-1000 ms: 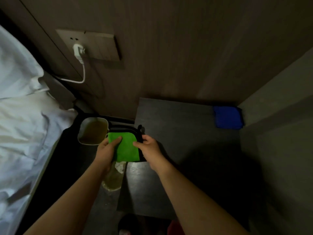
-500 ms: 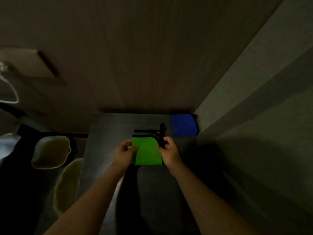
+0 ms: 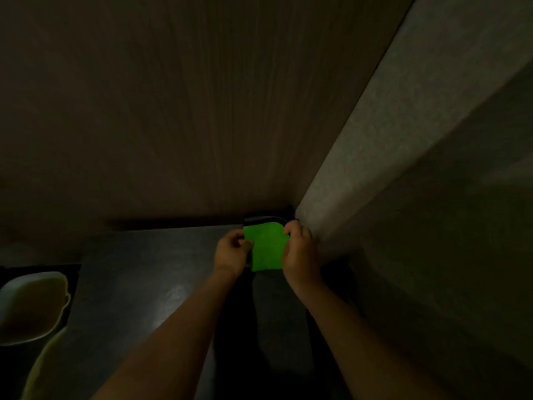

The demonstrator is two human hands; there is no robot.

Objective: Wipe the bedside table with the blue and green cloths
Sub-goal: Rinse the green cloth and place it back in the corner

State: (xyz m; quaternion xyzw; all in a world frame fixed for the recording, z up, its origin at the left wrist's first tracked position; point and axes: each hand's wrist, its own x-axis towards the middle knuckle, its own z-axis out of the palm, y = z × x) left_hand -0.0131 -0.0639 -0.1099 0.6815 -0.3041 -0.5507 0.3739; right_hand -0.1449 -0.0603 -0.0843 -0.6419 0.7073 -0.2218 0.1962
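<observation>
A folded green cloth (image 3: 266, 245) with a dark edge is held between both hands at the far right corner of the dark bedside table (image 3: 138, 284). My left hand (image 3: 232, 251) pinches the cloth's left edge. My right hand (image 3: 300, 255) grips its right edge, close to the side wall. The blue cloth is hidden; the green cloth and my hands cover the corner where it lay.
A brown wood-grain wall (image 3: 173, 111) rises behind the table and a grey wall (image 3: 403, 168) closes it on the right. Two pale slippers (image 3: 28, 307) lie on the dark floor to the table's left.
Both hands carried the green cloth from the table's left side to its far right corner. The blue cloth went out of sight behind them. The view swung right.
</observation>
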